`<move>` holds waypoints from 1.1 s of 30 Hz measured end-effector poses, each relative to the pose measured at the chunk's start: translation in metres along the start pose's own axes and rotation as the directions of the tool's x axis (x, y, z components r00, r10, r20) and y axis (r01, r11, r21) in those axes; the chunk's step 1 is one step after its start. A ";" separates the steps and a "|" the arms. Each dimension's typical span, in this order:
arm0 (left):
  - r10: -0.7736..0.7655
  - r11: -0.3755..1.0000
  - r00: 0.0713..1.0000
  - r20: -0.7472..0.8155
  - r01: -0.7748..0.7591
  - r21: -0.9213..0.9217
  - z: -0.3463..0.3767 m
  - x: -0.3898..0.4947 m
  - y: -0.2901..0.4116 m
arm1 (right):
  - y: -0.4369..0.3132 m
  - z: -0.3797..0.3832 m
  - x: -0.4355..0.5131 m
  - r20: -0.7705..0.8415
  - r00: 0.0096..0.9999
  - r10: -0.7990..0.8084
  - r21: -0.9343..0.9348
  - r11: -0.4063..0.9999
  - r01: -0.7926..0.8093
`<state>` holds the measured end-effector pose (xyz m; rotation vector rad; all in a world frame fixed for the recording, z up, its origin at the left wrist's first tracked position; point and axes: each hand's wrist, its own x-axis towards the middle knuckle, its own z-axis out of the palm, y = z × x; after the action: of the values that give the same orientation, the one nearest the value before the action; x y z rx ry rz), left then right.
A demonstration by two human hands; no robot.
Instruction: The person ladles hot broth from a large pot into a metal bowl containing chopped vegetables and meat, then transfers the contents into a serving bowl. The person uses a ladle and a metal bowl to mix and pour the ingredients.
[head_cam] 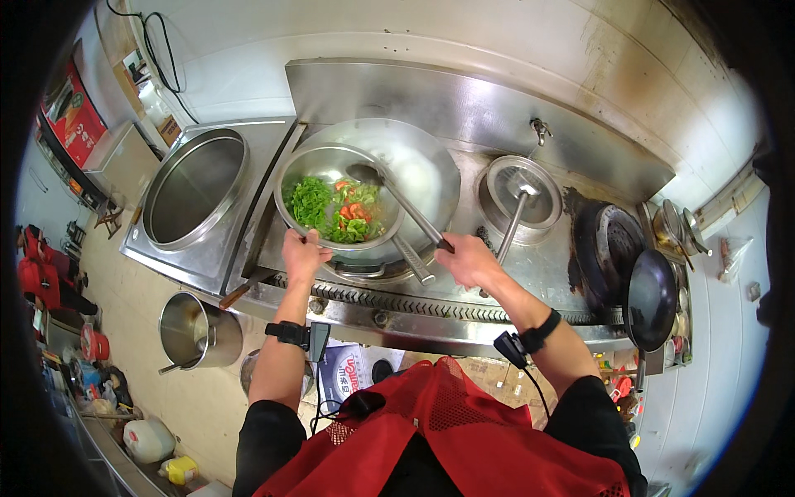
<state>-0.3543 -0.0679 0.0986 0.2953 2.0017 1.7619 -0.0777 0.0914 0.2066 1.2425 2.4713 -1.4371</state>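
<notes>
My left hand (pixel 304 253) grips the near rim of a round stainless-steel bowl (pixel 287 214). Inside lie chopped green herbs (pixel 312 200) on the left, with sliced greens and red pieces, perhaps tomato or chilli (pixel 355 212), beside them. My right hand (pixel 471 259) is closed around the dark grip of a long metal ladle (pixel 413 206), whose scoop hangs over the far side of the bowl. A flat metal handle (pixel 413 259) slants out at the bowl's lower right. Behind and partly beneath the bowl is a large wok (pixel 428 149) with pale, cloudy contents, apparently steaming.
A lidded pot (pixel 518 180) with another ladle (pixel 512 227) across it stands to the right, below a tap (pixel 540 130). Beyond are a blackened burner (pixel 605 248) and a dark frying pan (pixel 651 301). At left are a deep round vat (pixel 195 192), a wooden-handled tool (pixel 239 295) and a floor pot (pixel 217 338).
</notes>
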 end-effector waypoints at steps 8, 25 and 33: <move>-0.008 0.997 1.000 -0.003 0.007 -0.076 -0.004 0.003 -0.015 | 0.027 -0.001 0.003 0.021 0.997 -0.075 -0.046 0.996 0.075; -0.051 0.994 0.998 0.031 0.053 -0.093 -0.006 0.003 -0.021 | 0.042 0.015 0.006 -0.090 0.990 -0.111 -0.050 0.993 0.107; -0.050 0.989 0.998 0.043 0.056 -0.136 -0.010 -0.003 -0.024 | 0.108 0.013 -0.066 -0.377 0.926 -0.027 0.248 0.960 0.129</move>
<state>-0.3537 -0.0821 0.0768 0.2280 1.8344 1.8353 0.0324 0.0687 0.1469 1.6185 2.6488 -1.7521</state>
